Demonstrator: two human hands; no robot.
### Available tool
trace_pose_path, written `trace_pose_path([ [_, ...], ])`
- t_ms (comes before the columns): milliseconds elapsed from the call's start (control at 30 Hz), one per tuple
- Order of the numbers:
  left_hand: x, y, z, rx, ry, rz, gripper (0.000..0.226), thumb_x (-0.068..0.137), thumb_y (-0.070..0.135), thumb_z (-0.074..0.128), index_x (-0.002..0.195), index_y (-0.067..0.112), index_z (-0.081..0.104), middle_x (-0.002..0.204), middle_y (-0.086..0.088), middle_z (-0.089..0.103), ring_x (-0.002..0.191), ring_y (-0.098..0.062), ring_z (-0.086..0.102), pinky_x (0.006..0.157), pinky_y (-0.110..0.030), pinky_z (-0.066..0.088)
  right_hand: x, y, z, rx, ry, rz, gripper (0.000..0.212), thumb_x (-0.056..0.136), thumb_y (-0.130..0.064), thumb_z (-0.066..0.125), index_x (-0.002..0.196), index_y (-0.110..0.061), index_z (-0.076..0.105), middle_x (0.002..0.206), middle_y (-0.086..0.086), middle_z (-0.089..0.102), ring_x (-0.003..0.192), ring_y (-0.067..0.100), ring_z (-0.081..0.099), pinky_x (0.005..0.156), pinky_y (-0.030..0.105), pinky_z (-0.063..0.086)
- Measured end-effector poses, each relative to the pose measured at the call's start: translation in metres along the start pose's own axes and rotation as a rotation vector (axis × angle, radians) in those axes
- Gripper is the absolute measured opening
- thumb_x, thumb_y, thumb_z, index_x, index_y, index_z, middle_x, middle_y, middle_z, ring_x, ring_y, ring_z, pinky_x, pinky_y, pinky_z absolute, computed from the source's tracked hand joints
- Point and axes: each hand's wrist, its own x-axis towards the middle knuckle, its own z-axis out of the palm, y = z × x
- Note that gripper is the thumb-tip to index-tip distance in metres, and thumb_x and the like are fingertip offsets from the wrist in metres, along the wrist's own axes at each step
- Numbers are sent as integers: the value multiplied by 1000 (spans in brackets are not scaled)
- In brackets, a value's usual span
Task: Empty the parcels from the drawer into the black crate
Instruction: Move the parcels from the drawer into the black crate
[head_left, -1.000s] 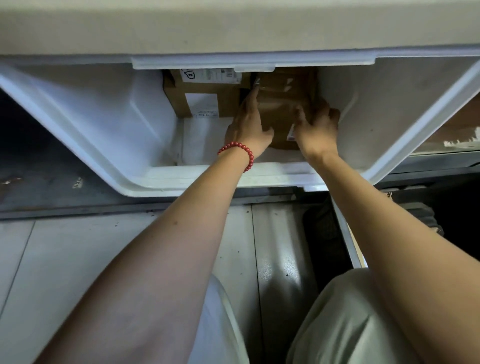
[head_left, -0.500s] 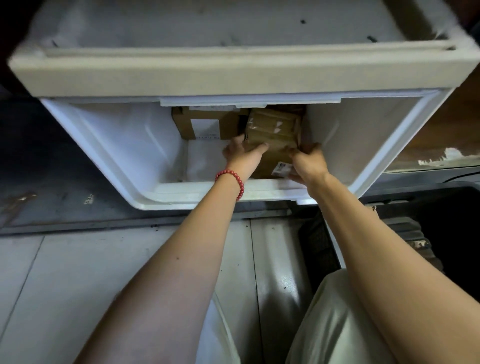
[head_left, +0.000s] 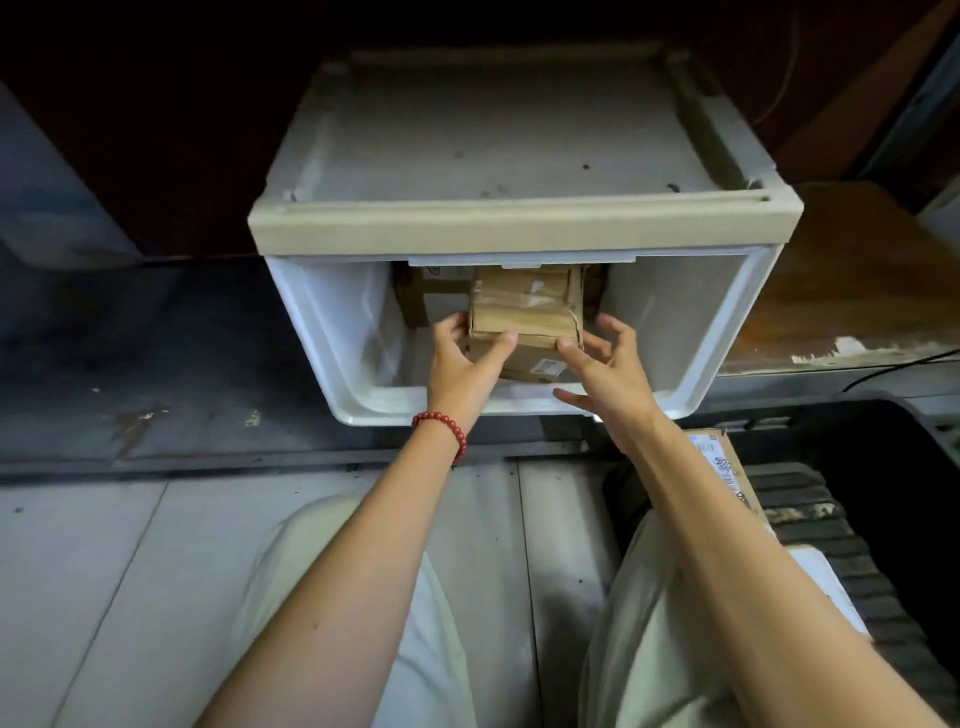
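Pale floor panels fill the lower left of the frame, with a dark ledge running across the middle behind them. At centre, a beige drawer unit has its white drawer pulled out toward the camera. The unit's front bar overhangs the rear of the drawer, just above the taped parcel. Bare white room lies on both sides of that parcel up to the drawer walls, and the front rim sits low beneath the wrists.

The taped parcel is a brown cardboard box with wrinkled clear tape across its top and a small white label on its near face. It is held in the middle of the drawer. The left hand, wearing a red bead bracelet, grips the left near corner, thumb on top and fingers curled round the side. The right hand pinches the right near corner, its other fingers spread. A second parcel sits behind, at the left. The black crate at lower right holds a labelled parcel.
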Motion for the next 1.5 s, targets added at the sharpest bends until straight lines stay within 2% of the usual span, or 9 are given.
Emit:
trace_pose_path([
  [200,-65,-9,-24,20,-7,160,67,84,36,69,143,29,38,129,9,37,124,-12,47,101,-30,44,-61,-5,-12,-38,-132,-42,69,93,-25,61,149,-34,21,133,-9,49,105,6,60,88,39,54],
  [367,-97,-5,-40,72,8,206,62,85,35,67,141,30,39,136,6,38,122,-4,41,88,-6,35,-95,0,-14,-73,-242,5,47,97,-30,54,142,-34,40,124,-6,56,101,10,61,79,31,56],
  [567,-112,-8,-50,82,-87,163,53,86,37,67,132,32,42,127,14,50,117,-4,45,84,-13,40,-113,1,-20,-156,-211,14,42,98,-36,50,140,-34,41,105,-13,57,92,7,61,85,35,55],
  [700,-109,-15,-53,108,-79,126,45,84,45,66,122,36,45,122,10,56,116,-12,53,94,-31,47,-117,3,-20,-168,-165,7,39,94,-45,52,131,-31,49,113,-4,60,95,10,64,75,26,54],
  [867,-108,-16,-52,112,-68,121,48,85,49,61,128,35,45,121,9,55,115,-13,54,89,-28,46,-115,4,-20,-181,-145,-1,44,93,-52,49,130,-28,52,120,-1,62,105,14,63,71,22,49],
  [1067,-108,-15,-51,75,-58,94,48,81,55,63,121,40,42,122,12,52,114,-11,53,90,-27,48,-110,9,-25,-154,-207,25,38,96,-28,56,134,-30,48,107,-8,59,103,9,60,84,30,52],
  [1200,-106,-21,-50,66,-65,65,63,77,55,69,131,36,41,123,13,54,118,-12,53,95,-28,47,-105,14,-27,-112,-258,1,46,90,-3,61,130,-23,50,126,-2,60,110,13,61,82,26,51],
  [1333,-106,-22,-48,52,-63,87,89,64,64,74,140,43,32,138,10,48,124,-12,48,101,-32,43,-103,18,-26,1,-276,-67,47,78,22,61,112,-8,52,131,12,55,118,24,60,89,28,54],
  [1500,-107,-16,-46,-13,-58,139,86,62,59,74,136,48,32,139,9,44,123,-10,47,97,-28,46,-101,19,-26,17,-292,-106,51,68,26,67,97,-13,53,132,13,54,120,26,58,97,37,51],
])
